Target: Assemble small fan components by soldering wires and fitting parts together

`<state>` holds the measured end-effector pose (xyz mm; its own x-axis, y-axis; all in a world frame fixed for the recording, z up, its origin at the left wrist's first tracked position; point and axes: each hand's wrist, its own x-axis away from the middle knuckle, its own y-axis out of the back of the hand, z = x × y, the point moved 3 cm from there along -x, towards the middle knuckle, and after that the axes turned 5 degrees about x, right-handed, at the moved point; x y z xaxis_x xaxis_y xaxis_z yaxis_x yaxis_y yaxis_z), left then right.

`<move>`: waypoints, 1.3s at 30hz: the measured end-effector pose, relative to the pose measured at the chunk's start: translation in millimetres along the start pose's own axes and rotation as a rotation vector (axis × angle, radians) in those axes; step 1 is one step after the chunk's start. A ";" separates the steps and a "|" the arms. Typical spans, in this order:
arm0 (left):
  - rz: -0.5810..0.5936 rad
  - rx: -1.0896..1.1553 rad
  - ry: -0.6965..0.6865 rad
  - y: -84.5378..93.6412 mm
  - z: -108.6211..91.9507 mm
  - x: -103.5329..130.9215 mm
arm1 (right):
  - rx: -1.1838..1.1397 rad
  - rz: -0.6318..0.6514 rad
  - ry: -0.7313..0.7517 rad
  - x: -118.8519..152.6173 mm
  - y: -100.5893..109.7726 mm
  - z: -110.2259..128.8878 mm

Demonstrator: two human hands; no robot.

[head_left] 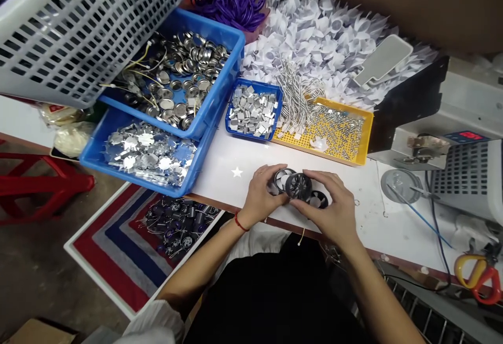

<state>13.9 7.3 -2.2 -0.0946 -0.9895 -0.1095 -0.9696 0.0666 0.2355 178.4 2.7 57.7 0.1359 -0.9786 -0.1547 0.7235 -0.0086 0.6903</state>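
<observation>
Both of my hands are over the white worktop, close together around small black round parts. Between the thumb and index finger of my right hand [332, 202] is a black round part with a spoked face [299, 186]. My left hand [263, 194] curls its fingers against a black ring with a white inside [283, 179], which touches the spoked part. Under my right hand sits another black ring with a white inside [319, 199], partly hidden by the fingers.
Ahead are a small blue tray of metal pieces [253, 110] and a yellow tray of small parts [341, 131]. Blue bins [231, 45] of metal caps and a tilted white basket [90, 34] stand left. Scissors [481, 276] lie right. A lower tray [118, 249] holds black wired parts.
</observation>
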 end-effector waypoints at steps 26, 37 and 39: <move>-0.034 -0.175 -0.024 -14.6 13.2 4.9 | 0.271 0.038 0.001 -10.2 -30.8 -14.3; 0.000 -0.449 -0.200 14.1 0.0 -6.3 | -0.177 0.011 -0.271 6.7 37.8 -46.9; -0.011 -0.545 -0.291 12.8 -15.4 -11.5 | -0.099 -0.111 -0.359 24.2 75.6 -60.1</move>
<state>6.1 17.5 16.9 -0.2179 -0.9089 -0.3555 -0.7229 -0.0944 0.6844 277.1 -9.3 63.7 -0.1796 -0.9827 0.0447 0.7844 -0.1157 0.6093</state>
